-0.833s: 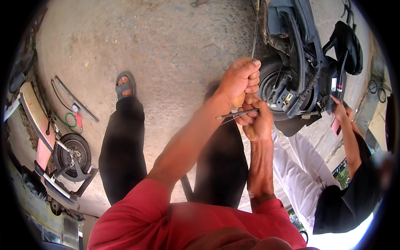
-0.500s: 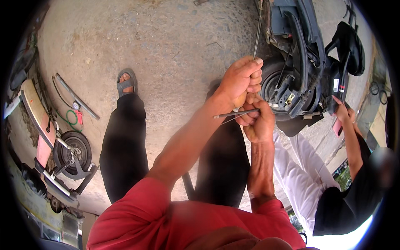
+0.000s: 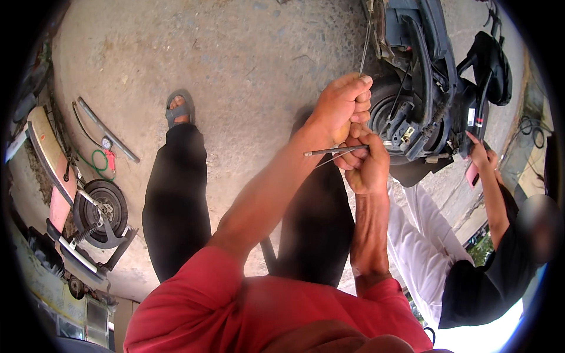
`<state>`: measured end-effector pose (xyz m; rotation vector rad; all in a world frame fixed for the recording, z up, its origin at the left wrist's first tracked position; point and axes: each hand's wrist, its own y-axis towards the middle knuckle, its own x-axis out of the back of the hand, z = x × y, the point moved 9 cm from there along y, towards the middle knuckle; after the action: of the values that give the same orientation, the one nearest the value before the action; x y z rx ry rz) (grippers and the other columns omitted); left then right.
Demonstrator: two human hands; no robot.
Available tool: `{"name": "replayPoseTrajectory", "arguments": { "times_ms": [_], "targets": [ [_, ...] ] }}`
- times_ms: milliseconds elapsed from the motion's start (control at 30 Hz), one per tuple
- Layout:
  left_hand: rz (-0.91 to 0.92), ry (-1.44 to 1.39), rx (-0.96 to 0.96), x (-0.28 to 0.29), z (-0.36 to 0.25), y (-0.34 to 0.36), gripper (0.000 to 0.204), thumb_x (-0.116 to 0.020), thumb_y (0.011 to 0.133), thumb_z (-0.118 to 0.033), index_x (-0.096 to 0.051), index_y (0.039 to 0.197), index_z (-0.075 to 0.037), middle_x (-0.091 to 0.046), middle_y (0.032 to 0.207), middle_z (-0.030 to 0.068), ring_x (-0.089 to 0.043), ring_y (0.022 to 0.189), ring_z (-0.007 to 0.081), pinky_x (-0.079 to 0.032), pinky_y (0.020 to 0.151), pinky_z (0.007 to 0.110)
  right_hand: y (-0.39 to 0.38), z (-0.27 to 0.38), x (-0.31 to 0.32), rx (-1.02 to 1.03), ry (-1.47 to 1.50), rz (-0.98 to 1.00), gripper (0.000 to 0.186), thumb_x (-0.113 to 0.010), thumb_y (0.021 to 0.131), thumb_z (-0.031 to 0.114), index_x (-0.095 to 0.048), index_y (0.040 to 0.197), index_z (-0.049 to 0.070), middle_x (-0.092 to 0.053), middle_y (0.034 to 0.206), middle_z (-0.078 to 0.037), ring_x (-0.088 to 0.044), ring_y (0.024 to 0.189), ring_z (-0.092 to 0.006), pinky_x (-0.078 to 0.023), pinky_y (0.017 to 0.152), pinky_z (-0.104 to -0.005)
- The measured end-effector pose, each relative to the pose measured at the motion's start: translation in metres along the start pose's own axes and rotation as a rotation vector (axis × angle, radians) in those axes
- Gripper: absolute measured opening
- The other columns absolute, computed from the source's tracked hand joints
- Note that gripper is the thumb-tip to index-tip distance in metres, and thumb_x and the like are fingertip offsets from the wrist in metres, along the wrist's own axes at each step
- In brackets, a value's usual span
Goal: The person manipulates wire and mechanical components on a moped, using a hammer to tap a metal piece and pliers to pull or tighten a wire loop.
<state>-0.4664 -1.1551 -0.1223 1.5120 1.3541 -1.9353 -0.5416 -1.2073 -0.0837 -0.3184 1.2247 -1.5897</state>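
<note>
Rod [image 3: 323,152], dark and slender, lies slightly more level than a moment ago, jutting leftward from the person's right hand [image 3: 366,166], curled around it; a thin pale metal wire [image 3: 334,159] slants out below. Just above that grip, the left hand [image 3: 346,107] stays closed on thin silvery metal strands [image 3: 365,44] running upward. So small a change suggests steadying rather than progress. Right of both fists is a dark-grey plastic-panelled scooter [image 3: 420,97].
</note>
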Motion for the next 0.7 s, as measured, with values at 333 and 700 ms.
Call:
{"name": "replayPoseTrajectory", "arguments": {
  "times_ms": [333, 700],
  "targets": [
    [-0.028, 0.016, -0.013, 0.000, 0.003, 0.003, 0.032, -0.058, 0.100, -0.020, -0.037, 0.077, -0.016, -0.034, 0.067, -0.0059, -0.031, 0.053, 0.0070, -0.034, 0.050, 0.026, 0.003, 0.002, 0.007, 0.015, -0.005, 0.001, 0.014, -0.047, 0.093, 0.013, -0.058, 0.094, 0.004, -0.033, 0.058, 0.005, -0.026, 0.045, -0.0083, -0.027, 0.046, -0.0272],
    [-0.004, 0.026, -0.066, 0.001, 0.013, 0.004, 0.034, -0.057, 0.100, -0.020, -0.035, 0.074, -0.017, -0.032, 0.064, -0.0064, -0.030, 0.052, 0.0068, -0.029, 0.047, 0.024, 0.001, 0.004, 0.015, 0.029, -0.113, -0.042, 0.009, -0.043, 0.093, 0.015, -0.050, 0.090, 0.009, -0.025, 0.057, 0.008, -0.018, 0.042, -0.0063, -0.025, 0.044, -0.0254]
  ]
}}
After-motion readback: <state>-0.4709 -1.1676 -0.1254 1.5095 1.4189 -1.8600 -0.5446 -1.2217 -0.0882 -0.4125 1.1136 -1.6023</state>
